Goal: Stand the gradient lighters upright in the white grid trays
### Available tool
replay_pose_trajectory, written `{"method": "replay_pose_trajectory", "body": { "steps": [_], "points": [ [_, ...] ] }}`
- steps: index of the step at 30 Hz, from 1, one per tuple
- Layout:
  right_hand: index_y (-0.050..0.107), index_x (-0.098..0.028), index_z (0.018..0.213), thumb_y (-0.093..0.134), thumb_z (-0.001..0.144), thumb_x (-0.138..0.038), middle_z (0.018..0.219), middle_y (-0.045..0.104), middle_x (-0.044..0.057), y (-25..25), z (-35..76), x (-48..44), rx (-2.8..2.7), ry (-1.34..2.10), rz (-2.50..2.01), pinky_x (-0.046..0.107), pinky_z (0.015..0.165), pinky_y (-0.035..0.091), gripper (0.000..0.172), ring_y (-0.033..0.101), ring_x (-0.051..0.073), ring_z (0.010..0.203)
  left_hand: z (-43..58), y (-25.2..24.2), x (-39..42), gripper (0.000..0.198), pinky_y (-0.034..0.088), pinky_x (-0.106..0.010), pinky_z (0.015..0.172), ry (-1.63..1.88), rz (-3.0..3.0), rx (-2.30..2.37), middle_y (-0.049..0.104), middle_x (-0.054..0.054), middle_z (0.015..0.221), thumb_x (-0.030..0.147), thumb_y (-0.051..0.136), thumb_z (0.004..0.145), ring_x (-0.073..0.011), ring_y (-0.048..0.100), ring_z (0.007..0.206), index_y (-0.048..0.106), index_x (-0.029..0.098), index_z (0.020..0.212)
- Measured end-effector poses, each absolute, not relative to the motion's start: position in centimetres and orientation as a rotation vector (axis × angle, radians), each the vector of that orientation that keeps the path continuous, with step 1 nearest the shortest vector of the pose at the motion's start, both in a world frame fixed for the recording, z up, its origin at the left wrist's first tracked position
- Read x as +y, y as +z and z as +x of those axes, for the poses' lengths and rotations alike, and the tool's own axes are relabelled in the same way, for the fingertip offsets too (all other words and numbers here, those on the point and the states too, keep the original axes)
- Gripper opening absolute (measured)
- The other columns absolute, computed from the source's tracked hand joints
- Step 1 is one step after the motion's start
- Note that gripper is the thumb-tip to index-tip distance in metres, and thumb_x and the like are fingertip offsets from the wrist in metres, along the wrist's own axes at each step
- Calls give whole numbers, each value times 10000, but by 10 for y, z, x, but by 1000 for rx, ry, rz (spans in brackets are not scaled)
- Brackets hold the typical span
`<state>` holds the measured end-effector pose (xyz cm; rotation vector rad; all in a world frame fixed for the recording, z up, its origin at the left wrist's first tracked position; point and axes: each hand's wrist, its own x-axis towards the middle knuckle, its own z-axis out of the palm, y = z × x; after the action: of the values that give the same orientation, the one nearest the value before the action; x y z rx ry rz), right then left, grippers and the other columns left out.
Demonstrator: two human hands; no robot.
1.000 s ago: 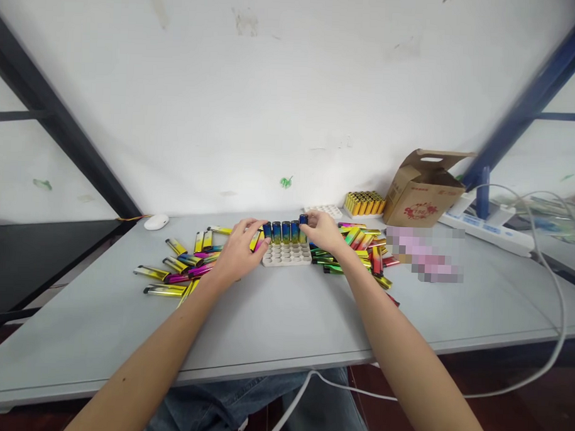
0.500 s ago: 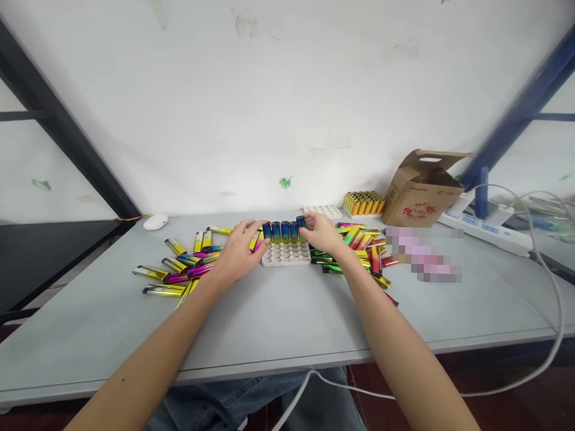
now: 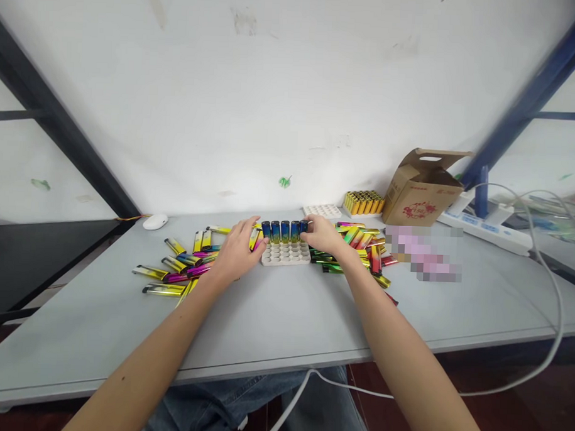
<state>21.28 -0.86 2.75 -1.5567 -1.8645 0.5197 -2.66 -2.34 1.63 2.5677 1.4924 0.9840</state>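
Sitting at a flat grey bench: a person, blue denim jeans showing under the near edge, a thin white cable trailing across the lap. Both bare forearms reach forward to the middle of the bench.

Left hand: palm down, grip loose and open, nothing held. Fingertips lie at the left end of a white moulded tray with round sockets; the heel rests among a scatter of loose yellow, pink and teal lighters lying flat.

Right hand: grip narrow, fingertips closed on the rightmost lighter of a row of five blue-to-green plastic lighters. The row stands upright in the tray's far line of sockets; the nearer sockets are bare. Just right of that hand, a second heap of multicoloured lighters, touching one another.

Farther back: a small white computer mouse at far left, another white socket tray, a block of upright yellow lighters just beside a brown cardboard box with open flap. Right of the box, a white power strip with a grey cord. White wall behind.
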Motion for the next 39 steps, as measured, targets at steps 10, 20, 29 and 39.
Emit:
{"method": "replay_pose_trajectory", "body": {
  "steps": [10,20,29,39],
  "points": [
    [637,-161,1073,502,820,-198,1028,692,72,29,203,-14,-1927,461,-1334,333,842,460,289,607,189,875,-34,10,-14,473,402,-478,1015,526,2514,1887,665,-161,1197,431,409,937,-338,555,1194,572,126,1260],
    [657,-172,1065,529,860,-260,1022,707,78,26,201,-15,-1954,336,-1388,330,813,459,258,609,197,832,-31,19,-20,336,378,-464,1010,483,2469,1960,748,-90,995,291,478,901,-300,656,1040,623,185,1185],
    [656,-192,1014,477,918,-357,984,706,70,28,200,-16,-1915,347,-1368,316,779,446,262,612,203,856,-31,23,-21,297,439,-404,850,390,2389,2082,739,-101,939,385,550,837,-324,650,983,715,198,999],
    [634,-184,958,289,980,-299,1032,654,93,30,205,-13,-1667,176,-1236,354,959,406,365,580,220,1028,-42,20,-15,257,479,-446,812,597,2380,2093,736,-112,918,301,490,827,-335,663,916,719,212,899]
  ]
}}
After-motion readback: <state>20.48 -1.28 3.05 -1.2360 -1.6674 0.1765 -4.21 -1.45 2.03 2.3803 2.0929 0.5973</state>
